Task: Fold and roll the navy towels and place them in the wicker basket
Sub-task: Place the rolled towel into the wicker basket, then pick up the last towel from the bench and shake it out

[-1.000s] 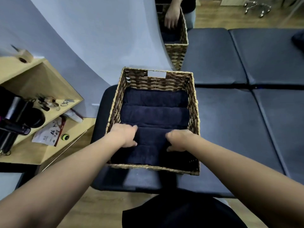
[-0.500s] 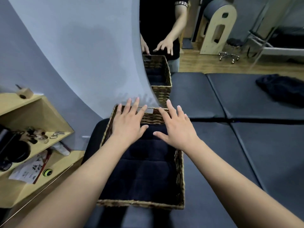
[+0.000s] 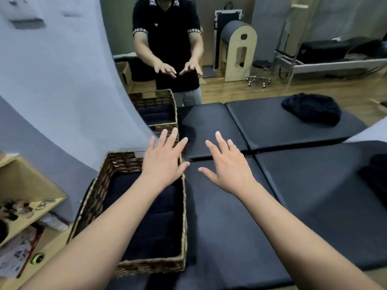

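Both hands, left [image 3: 162,162] and right [image 3: 227,167], hover spread and empty beside the towel-filled wicker basket [image 3: 98,195].

Both forearms are bare from the lower edge of the view up to the wrists, with no sleeve, watch, bracelet or glove on them. The left hand [image 3: 162,162] and the right hand [image 3: 227,167] carry no rings, and the fingers [image 3: 219,139] end in short, plain nails. In the mirror [image 3: 209,49] ahead, the person's reflection wears a black short-sleeved polo shirt with a patterned black-and-white band around each sleeve cuff and along the collar, over light grey trousers.
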`<state>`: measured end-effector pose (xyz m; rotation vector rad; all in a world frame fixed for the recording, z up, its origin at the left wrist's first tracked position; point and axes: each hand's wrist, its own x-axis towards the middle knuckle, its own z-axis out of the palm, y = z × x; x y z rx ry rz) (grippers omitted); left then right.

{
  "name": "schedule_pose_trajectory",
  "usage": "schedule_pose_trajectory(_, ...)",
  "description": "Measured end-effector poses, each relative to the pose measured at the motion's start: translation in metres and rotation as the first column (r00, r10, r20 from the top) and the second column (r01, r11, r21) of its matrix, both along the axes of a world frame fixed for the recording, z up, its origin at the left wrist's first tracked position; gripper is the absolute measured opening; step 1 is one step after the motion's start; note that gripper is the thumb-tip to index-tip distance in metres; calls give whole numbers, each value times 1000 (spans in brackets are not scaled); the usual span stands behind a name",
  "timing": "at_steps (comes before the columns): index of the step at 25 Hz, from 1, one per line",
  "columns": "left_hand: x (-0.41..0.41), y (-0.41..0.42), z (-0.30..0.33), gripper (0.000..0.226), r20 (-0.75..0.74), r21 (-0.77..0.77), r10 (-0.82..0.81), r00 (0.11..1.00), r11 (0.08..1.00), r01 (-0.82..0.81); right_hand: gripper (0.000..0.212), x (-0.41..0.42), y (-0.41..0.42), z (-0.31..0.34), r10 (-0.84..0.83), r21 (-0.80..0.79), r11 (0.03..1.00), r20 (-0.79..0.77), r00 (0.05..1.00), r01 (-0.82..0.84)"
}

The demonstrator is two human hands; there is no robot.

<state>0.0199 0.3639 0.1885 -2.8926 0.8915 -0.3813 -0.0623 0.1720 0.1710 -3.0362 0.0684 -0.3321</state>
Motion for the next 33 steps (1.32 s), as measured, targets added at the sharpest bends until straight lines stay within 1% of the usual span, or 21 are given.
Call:
schedule_pose_trajectory(4, -53, -101, -6, 76, 1, 52, -75, 997, 996, 75, 85, -72, -95, -1, -107, 16, 994, -28, 994, 107)
schedule_pose_trajectory(8, -128, -225, -21, 75, -55, 31, -183, 982, 982, 185, 82, -162, -200, -7, -224, 51, 972, -102, 969, 230)
schedule_pose_trajectory(12, -191, -331, -27, 76, -98, -28, -284, 954, 959, 282, 80, -233, -284, -11, -301, 71, 946, -165, 939, 315)
schedule_pose_trajectory(16, -226, -425, -35, 74, -163, -23, -376, 912, 926, 377, 76, -284, -354, -22, -403, 170, 883, -204, 892, 438)
schedule_pose_trajectory(20, -242, -511, -63, 73, -222, 9, -443, 869, 890, 456, 75, -314, -416, -45, -468, 211, 828, -250, 848, 519)
schedule_pose_trajectory(24, -246, -621, -100, 72, -305, -16, -484, 820, 864, 504, 74, -330, -510, -65, -524, 239, 771, -288, 802, 590)
schedule_pose_trajectory(27, -234, -698, -122, 71, -376, -48, -455, 808, 880, 473, 71, -335, -584, -73, -541, 261, 731, -343, 768, 631)
schedule_pose_trajectory(29, -234, -744, -133, 70, -441, -44, -450, 776, 875, 483, 70, -340, -629, -80, -536, 288, 699, -395, 746, 655)
schedule_pose_trajectory(31, -231, -787, -140, 69, -483, -21, -430, 762, 876, 481, 68, -342, -674, -87, -538, 307, 680, -407, 738, 666)
schedule_pose_trajectory(32, -229, -808, -146, 69, -509, -50, -426, 748, 882, 468, 66, -341, -696, -92, -553, 339, 648, -406, 728, 682)
schedule_pose_trajectory(33, -228, -825, -149, 68, -539, -73, -419, 731, 887, 455, 63, -339, -715, -98, -560, 396, 593, -424, 712, 701)
